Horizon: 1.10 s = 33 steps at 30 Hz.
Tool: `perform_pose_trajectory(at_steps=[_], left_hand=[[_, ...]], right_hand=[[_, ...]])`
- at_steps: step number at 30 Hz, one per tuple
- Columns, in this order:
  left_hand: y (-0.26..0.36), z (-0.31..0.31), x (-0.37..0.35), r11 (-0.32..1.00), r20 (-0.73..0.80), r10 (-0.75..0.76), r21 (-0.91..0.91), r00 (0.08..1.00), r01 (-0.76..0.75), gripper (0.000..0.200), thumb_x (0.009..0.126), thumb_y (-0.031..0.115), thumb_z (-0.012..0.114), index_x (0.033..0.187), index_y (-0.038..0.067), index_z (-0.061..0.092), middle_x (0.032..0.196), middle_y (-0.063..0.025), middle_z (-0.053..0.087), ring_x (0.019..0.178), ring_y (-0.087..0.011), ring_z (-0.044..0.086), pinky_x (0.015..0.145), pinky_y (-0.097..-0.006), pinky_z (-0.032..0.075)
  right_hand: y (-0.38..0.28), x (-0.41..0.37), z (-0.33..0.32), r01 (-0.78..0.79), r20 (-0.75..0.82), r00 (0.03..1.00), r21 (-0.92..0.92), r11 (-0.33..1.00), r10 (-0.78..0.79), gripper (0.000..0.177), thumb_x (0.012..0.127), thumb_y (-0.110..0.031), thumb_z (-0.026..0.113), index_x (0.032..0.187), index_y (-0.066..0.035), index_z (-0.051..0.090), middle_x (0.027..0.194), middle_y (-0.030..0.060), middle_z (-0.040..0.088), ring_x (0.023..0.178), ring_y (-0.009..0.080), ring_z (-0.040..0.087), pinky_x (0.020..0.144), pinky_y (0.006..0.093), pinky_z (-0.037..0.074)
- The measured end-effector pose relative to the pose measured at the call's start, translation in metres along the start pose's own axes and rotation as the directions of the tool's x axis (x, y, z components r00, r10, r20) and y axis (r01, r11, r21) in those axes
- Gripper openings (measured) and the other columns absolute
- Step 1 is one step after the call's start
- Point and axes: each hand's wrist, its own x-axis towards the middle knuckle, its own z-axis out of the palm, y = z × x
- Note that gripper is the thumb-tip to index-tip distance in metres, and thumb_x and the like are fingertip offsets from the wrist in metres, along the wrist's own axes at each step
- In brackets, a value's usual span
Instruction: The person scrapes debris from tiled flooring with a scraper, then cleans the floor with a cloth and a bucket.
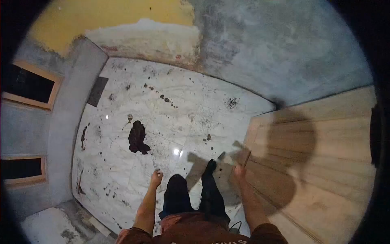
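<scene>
My left hand (156, 177) hangs over the stained white tile floor (170, 122), its fingers curled in, and nothing shows in it. Ahead of it and to the left lies a crumpled dark cloth (138, 138). My right hand (239, 171) is closed around a thin, brown, stick-like tool (247, 157) that points forward beside the wooden panels (308, 162). What the tool's far end is like cannot be made out. My legs in dark trousers (213, 193) are between the two hands, one dark-covered foot (210, 166) forward.
Wooden panels fill the right side, with my shadow on them. A grey plastered wall (284, 49) and a partly yellow wall (134, 16) bound the far side. Two framed openings (30, 85) are at left. A dark flat piece (97, 91) lies by the left wall; dark spots dot the tiles.
</scene>
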Motion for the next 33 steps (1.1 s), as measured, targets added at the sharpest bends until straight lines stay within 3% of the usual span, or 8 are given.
perform_pose_trajectory(at_steps=[2,3,6,8,11,14,22,33], left_hand=[[-0.019,0.001,-0.022,0.931,0.206,-0.334,-0.077,0.92,0.356,0.039,0.085,0.029,0.065,0.113,0.003,0.059,0.081,-0.0164,0.066,0.074,-0.0261,0.065,0.067,-0.0378,0.051],[-0.105,0.031,-0.023,0.968,0.135,-0.249,0.06,0.959,0.243,0.039,0.085,0.028,0.066,0.114,0.003,0.06,0.07,-0.0123,0.064,0.062,-0.017,0.06,0.057,-0.033,0.048],[-0.061,0.015,-0.055,0.769,0.336,-0.552,-0.149,0.763,0.622,0.037,0.089,0.017,0.062,0.121,0.002,0.054,0.088,-0.0126,0.068,0.064,-0.0197,0.063,0.05,-0.0337,0.051],[-0.12,0.042,-0.052,0.911,0.362,-0.216,-0.26,0.907,0.32,0.037,0.091,0.02,0.06,0.123,0.002,0.053,0.088,-0.0124,0.067,0.061,-0.0183,0.06,0.043,-0.033,0.047],[-0.062,0.037,-0.008,0.786,0.448,-0.493,-0.139,0.746,0.603,0.036,0.092,0.02,0.059,0.123,0.002,0.053,0.087,-0.0113,0.066,0.065,-0.0175,0.06,0.046,-0.0331,0.046],[-0.102,0.067,0.077,0.797,0.466,-0.307,-0.351,0.83,0.492,0.037,0.093,0.024,0.058,0.122,0.001,0.054,0.087,-0.0106,0.067,0.07,-0.0186,0.061,0.055,-0.034,0.049],[0.106,0.04,0.374,0.941,0.091,0.206,-0.291,0.974,-0.172,0.027,0.095,0.019,0.051,0.116,0.003,0.056,0.091,-0.0108,0.068,0.078,-0.0184,0.064,0.073,-0.0306,0.051],[0.081,0.144,0.532,0.952,0.172,0.036,-0.306,0.984,0.019,0.033,0.096,0.023,0.05,0.119,0.0,0.056,0.095,-0.0158,0.067,0.082,-0.0212,0.064,0.073,-0.0346,0.052]], right_hand=[[0.008,0.039,-0.016,0.19,-0.49,0.845,-0.097,0.977,-0.213,0.045,0.099,-0.031,0.039,0.131,-0.001,0.045,0.135,0.019,0.045,0.122,0.0346,0.043,0.104,0.0451,0.032],[0.014,0.065,-0.031,0.185,-0.598,0.78,-0.061,0.981,-0.185,0.041,0.097,-0.028,0.044,0.126,-0.001,0.051,0.123,0.0195,0.052,0.112,0.0348,0.049,0.101,0.0447,0.035],[-0.015,0.083,-0.106,0.196,-0.594,0.792,0.025,0.98,-0.143,0.035,0.095,-0.025,0.05,0.12,-0.002,0.057,0.115,0.0194,0.059,0.104,0.0342,0.055,0.099,0.0459,0.037],[-0.028,0.103,-0.144,0.195,-0.472,0.87,0.068,0.978,-0.14,0.034,0.095,-0.025,0.051,0.119,-0.002,0.058,0.118,0.0189,0.058,0.106,0.0333,0.054,0.1,0.0475,0.036],[-0.062,0.097,-0.188,0.115,-0.318,0.945,0.115,0.987,-0.073,0.042,0.098,-0.026,0.043,0.13,0.002,0.046,0.121,0.017,0.053,0.109,0.0285,0.05,0.096,0.0379,0.038],[-0.056,0.151,-0.171,-0.002,-0.47,0.882,-0.065,0.998,-0.029,0.042,0.096,-0.026,0.047,0.129,0.001,0.047,0.119,0.0168,0.055,0.108,0.0284,0.052,0.094,0.0361,0.04],[-0.119,0.24,-0.183,-0.156,-0.548,0.836,-0.193,0.969,0.025,0.038,0.096,-0.025,0.045,0.123,0.001,0.051,0.119,0.0168,0.055,0.107,0.0301,0.053,0.093,0.0384,0.041],[-0.179,0.412,-0.225,-0.244,-0.358,0.929,-0.414,0.877,0.09,0.034,0.096,-0.025,0.043,0.114,0.001,0.056,0.119,0.0168,0.055,0.106,0.0323,0.054,0.092,0.0415,0.043]])
